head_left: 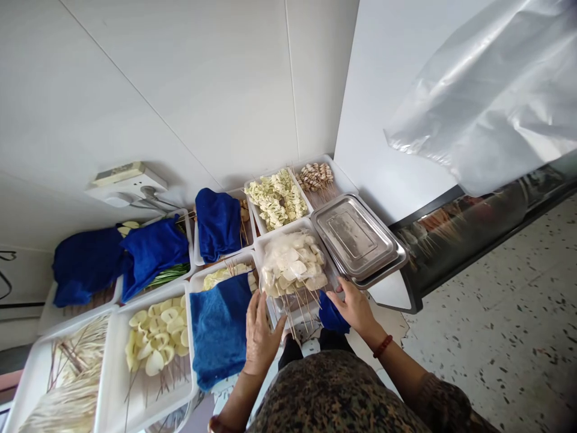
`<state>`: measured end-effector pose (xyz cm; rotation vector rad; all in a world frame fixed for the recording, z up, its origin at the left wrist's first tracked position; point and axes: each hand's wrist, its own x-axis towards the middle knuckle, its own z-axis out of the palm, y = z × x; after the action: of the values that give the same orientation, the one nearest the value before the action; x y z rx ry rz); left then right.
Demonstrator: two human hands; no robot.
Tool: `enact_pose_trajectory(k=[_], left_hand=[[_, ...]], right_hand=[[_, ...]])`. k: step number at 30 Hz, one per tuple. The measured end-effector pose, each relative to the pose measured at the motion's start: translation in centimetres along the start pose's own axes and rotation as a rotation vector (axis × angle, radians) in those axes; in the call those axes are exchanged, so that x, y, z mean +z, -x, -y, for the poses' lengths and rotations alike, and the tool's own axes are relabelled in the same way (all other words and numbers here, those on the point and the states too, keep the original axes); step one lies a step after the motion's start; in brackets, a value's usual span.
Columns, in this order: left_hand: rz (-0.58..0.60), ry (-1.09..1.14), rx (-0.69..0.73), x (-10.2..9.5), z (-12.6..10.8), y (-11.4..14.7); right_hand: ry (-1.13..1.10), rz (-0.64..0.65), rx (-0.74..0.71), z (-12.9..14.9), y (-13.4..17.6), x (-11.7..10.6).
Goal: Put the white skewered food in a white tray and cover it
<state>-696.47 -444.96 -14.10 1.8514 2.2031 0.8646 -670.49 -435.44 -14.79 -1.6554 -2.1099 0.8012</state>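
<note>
Skewers of pale round slices point(295, 264), partly in a clear plastic bag, lie in a white tray point(259, 243) in front of me. Their thin sticks point toward my body. At the tray's near left corner my left hand point(264, 340) has its fingers apart, beside a blue cloth point(220, 331) over the neighbouring tray. On the opposite side, with thumb and fingers spread, is my right hand point(356, 307). It is near the tray's right corner, between the stacked steel trays point(358, 237) and a blue cloth point(333, 313) lower down. I see nothing held in either hand.
More white trays hold yellowish sliced skewers point(160, 334), folded pale skewers point(274, 198), brown-and-white skewers point(315, 177) and whitish strands point(72, 385). Blue cloths point(90, 264) cover others. A socket box point(128, 183) is on the wall; a plastic sheet point(496, 102) hangs at right.
</note>
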Motion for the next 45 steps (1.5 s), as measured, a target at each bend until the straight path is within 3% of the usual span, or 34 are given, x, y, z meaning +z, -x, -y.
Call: enact_pose_trajectory(k=[3,6,9,13,16,20,23,26,28,30,34,37,41,45], left_hand=[[-0.048,0.056,-0.192,2.8,0.4,0.6],[0.035,0.104,-0.301,6.4,0.2,1.5],[0.036,0.020,-0.301,9.1,-0.5,1.7],[0.009,-0.114,-0.200,10.2,-1.7,0.5],[-0.003,-0.192,-0.161,10.4,-2.0,-0.2],[-0.014,-0.160,-0.163,10.0,-1.0,0.4],[-0.041,-0.116,-0.168,8.1,-0.9,1.4],[-0.092,-0.121,-0.076,5.3,-2.9,1.6],[-0.013,-0.157,0.046,3.7,-4.9,1.1],[0.145,-0.194,0.193,3.2,-6.3,0.5],[0.462,-0.212,0.403,5.1,-6.4,-0.2],[0.522,-0.229,0.403,6.9,-5.5,-0.3],[0.507,-0.215,0.397,7.0,-5.8,0.1],[0.444,-0.183,0.388,4.5,-7.4,1.1]], right_hand=[[0.059,0.069,0.010,0.7,-1.0,0.6],[0.096,0.147,-0.007,2.2,-1.8,1.7],[0.118,0.207,-0.038,3.5,-2.3,3.0],[0.162,0.247,-0.036,4.3,-3.3,4.4],[0.185,0.238,-0.013,4.2,-4.1,4.6],[0.178,0.222,-0.030,3.3,-3.5,3.0],[0.165,0.209,-0.063,1.8,-1.6,1.0],[0.151,0.218,-0.101,0.4,0.4,-0.7],[0.147,0.241,-0.141,-0.1,1.3,-1.1],[0.152,0.272,-0.186,0.0,2.0,-0.8],[0.180,0.318,-0.237,1.2,2.3,1.0],[0.170,0.310,-0.261,1.5,2.2,1.3],[0.117,0.273,-0.290,-0.3,2.1,-2.2],[0.137,0.167,-0.247,-3.9,0.7,-7.7]])
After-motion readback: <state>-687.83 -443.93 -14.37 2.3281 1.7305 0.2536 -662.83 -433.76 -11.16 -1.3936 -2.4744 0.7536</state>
